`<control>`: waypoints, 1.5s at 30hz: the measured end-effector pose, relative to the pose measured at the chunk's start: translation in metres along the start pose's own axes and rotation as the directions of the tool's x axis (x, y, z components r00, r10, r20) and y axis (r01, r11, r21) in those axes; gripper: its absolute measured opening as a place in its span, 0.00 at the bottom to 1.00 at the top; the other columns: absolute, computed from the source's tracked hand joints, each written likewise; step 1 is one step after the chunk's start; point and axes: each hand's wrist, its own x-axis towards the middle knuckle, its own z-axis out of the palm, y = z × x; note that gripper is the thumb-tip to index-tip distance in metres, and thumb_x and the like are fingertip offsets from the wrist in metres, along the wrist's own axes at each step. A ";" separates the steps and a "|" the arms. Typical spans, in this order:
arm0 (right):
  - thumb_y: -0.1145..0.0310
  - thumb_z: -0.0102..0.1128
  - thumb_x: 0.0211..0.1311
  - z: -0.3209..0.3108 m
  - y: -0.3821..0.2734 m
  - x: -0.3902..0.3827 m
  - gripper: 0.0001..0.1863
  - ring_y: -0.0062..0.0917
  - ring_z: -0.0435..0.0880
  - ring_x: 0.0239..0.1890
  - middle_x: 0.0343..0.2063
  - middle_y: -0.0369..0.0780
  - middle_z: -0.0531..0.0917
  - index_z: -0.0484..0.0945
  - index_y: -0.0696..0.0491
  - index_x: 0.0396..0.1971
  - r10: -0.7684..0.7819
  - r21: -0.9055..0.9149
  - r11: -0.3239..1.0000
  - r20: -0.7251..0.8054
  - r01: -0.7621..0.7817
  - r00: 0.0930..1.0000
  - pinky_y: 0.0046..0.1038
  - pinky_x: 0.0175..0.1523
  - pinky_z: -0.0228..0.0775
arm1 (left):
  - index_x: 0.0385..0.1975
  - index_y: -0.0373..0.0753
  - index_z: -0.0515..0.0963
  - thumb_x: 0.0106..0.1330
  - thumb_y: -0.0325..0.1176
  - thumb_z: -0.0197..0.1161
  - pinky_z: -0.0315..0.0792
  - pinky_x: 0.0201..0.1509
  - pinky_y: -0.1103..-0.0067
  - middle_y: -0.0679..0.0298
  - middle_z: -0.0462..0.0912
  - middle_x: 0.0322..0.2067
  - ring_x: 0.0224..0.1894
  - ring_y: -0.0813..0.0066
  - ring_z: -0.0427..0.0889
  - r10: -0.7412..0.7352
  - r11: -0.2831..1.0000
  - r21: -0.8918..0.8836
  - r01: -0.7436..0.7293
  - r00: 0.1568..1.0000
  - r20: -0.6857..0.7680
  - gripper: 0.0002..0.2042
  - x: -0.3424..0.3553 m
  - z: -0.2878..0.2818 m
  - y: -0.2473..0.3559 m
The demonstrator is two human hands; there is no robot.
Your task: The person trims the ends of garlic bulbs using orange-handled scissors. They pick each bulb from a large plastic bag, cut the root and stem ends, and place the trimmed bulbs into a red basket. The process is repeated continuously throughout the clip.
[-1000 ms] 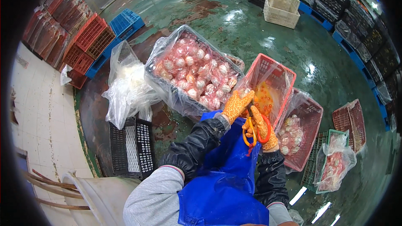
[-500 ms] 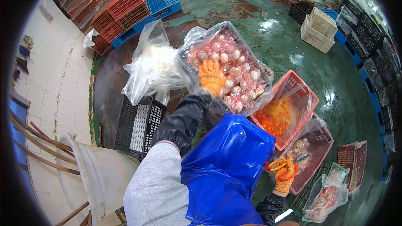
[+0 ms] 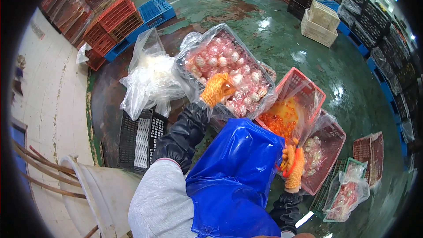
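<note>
My left hand (image 3: 216,90), in an orange textured glove, is at the near side of a bag-lined crate (image 3: 260,59). Inside lie pale, egg-like balls in wet pink-red film (image 3: 238,78). Its fingers are curled down against them; what they grip, if anything, is hidden. At the right, my right hand (image 3: 292,164), gloved alike, is closed on red-and-orange-handled scissors (image 3: 298,158); the blades cannot be made out. That hand is by a red crate (image 3: 320,97) of orange yolk-like balls in yellow liquid (image 3: 282,117) and a lined dark-red crate (image 3: 337,139) with pale pieces.
A blue apron (image 3: 238,150) covers my lap. Left of the middle crate are crumpled clear plastic bags (image 3: 152,75) and a black crate (image 3: 130,136). A white tub (image 3: 101,185) stands lower left. White crates (image 3: 319,28) and blue pallets (image 3: 354,39) are farther off on the wet green floor.
My left hand has gone from spread flat on the balls to curled, nearer me. My right hand has risen with the scissors toward the orange balls. The view has shifted slightly.
</note>
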 end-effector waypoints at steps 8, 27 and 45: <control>0.70 0.60 0.59 0.082 -0.053 0.006 0.27 0.26 0.77 0.36 0.38 0.42 0.79 0.67 0.56 0.59 -0.600 -0.513 0.673 0.043 0.533 0.799 0.29 0.42 0.71 | 0.41 0.39 0.76 0.67 0.40 0.57 0.73 0.38 0.81 0.69 0.77 0.33 0.36 0.77 0.76 -0.204 0.951 0.272 0.148 0.960 0.190 0.12 -0.059 0.098 -0.034; 0.67 0.56 0.64 0.066 -0.017 0.018 0.19 0.18 0.78 0.34 0.37 0.36 0.79 0.70 0.55 0.53 -0.186 0.405 0.895 -0.039 0.186 0.982 0.18 0.32 0.69 | 0.56 0.35 0.66 0.71 0.44 0.51 0.71 0.52 0.77 0.57 0.76 0.47 0.47 0.72 0.76 -0.228 0.869 0.492 -0.043 0.849 0.477 0.21 -0.112 0.134 -0.072; 0.71 0.63 0.58 0.057 -0.012 0.007 0.28 0.17 0.73 0.36 0.35 0.35 0.73 0.66 0.58 0.58 -0.262 -0.215 0.938 0.081 0.273 0.962 0.18 0.42 0.69 | 0.22 0.39 0.75 0.69 0.57 0.46 0.63 0.12 0.81 0.64 0.74 0.12 0.11 0.76 0.71 -0.021 0.864 0.498 0.072 0.994 -0.107 0.26 -0.087 0.121 -0.087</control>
